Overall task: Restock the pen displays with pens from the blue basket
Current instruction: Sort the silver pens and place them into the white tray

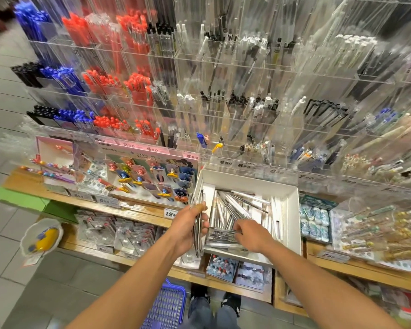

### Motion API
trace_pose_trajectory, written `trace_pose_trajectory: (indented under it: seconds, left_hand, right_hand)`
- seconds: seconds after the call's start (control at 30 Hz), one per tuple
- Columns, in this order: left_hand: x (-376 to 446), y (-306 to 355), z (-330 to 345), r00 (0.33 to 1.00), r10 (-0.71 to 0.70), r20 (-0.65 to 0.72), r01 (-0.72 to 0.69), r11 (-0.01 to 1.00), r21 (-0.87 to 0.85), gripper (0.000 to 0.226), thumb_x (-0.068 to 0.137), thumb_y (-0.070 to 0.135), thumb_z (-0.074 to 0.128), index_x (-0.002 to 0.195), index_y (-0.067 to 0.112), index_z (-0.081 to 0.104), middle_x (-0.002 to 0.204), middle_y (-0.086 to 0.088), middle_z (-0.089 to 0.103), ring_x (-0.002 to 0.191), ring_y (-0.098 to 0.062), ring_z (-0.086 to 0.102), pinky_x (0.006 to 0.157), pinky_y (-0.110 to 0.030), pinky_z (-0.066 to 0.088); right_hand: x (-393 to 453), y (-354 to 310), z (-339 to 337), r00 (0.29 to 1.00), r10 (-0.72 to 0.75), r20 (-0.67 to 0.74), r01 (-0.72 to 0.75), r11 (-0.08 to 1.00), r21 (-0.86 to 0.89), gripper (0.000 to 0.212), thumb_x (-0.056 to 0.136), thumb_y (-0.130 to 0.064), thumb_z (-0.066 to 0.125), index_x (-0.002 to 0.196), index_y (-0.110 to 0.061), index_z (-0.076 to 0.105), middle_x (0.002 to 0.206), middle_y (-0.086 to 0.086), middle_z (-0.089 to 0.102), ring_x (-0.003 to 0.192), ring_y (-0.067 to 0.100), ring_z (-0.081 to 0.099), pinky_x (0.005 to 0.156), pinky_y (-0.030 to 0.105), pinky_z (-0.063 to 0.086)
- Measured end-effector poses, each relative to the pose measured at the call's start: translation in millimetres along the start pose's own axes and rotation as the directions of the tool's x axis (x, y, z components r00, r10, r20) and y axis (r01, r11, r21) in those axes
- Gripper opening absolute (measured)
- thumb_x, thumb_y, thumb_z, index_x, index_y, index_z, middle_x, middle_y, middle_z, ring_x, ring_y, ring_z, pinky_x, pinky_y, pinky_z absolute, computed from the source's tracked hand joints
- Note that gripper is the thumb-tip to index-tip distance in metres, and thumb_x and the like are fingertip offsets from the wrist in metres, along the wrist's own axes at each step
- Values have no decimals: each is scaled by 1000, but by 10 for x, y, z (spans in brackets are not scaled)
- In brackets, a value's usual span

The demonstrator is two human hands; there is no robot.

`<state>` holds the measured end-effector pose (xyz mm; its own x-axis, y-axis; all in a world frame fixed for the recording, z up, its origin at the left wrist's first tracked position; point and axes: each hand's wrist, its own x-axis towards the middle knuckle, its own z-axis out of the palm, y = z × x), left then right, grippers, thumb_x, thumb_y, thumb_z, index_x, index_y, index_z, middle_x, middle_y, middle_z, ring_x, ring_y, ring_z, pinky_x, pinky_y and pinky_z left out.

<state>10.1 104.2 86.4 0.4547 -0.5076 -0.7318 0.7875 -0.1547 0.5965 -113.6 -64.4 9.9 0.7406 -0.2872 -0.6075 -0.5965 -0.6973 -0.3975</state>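
My left hand [188,227] grips a bundle of clear-wrapped pens [198,211], held upright at the left edge of a white box [292,210]. Inside that box lie several more wrapped pens [233,210] in a loose heap. My right hand [252,235] reaches into the box, its fingers curled onto pens near the front of the heap. The blue basket [166,305] stands on the floor below, between my forearms. Behind the box rises the clear acrylic pen display [223,103], with rows of blue, red, black and clear pens.
The white box sits on a wooden shelf [133,211] among cards of novelty pens [152,179] and price tags. Packs of erasers [314,222] lie to the right. A small white dish with a yellow item [42,237] sits at lower left. My shoes [214,300] show beside the basket.
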Motion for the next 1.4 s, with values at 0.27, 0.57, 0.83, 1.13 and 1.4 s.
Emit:
trace_pose_trajectory:
  seconds: [0.27,0.57,0.83,1.13,1.4]
  left_hand:
    - [9,-37,-23,999,-32,-18,31,997,-71,13,98,17,60,105,8,54,67,-4,60,54,-15,55,48,-24,47]
    - [50,-83,169,1000,28,-5,-28,1000,10,30,81,27,78,100,6,65,83,-6,64,72,-19,59,67,-33,53]
    - [90,-226,315,998,-47,32,47,999,1,18,94,19,64,91,3,57,74,-12,59,64,-26,61,53,-37,55]
    - [126,-164,195,992,-126,-27,120,979,-168,14,104,25,50,93,17,55,60,3,46,47,-10,40,43,-24,38]
    - [143,-135,83,990,-139,10,139,978,-153,12,103,16,49,100,11,59,63,1,52,51,-12,46,54,-27,40]
  right_hand:
    - [-42,-57,-40,999,38,17,-36,994,-106,14,97,-21,52,100,-13,64,94,3,67,76,15,61,75,34,55]
    - [-513,-347,-427,993,-47,-109,106,769,630,9,88,-29,69,94,-30,63,85,-9,64,66,-2,58,59,13,45]
    - [-588,-387,-255,992,-127,-11,84,583,808,23,82,-18,77,101,-15,65,78,-2,72,69,13,68,64,26,54]
    - [-222,168,-64,998,67,18,-69,976,208,24,94,-27,62,117,-21,60,122,-7,60,73,4,58,70,21,49]
    - [-88,91,115,998,53,30,-47,986,-160,20,97,-32,53,102,-14,60,97,3,65,85,20,62,78,37,54]
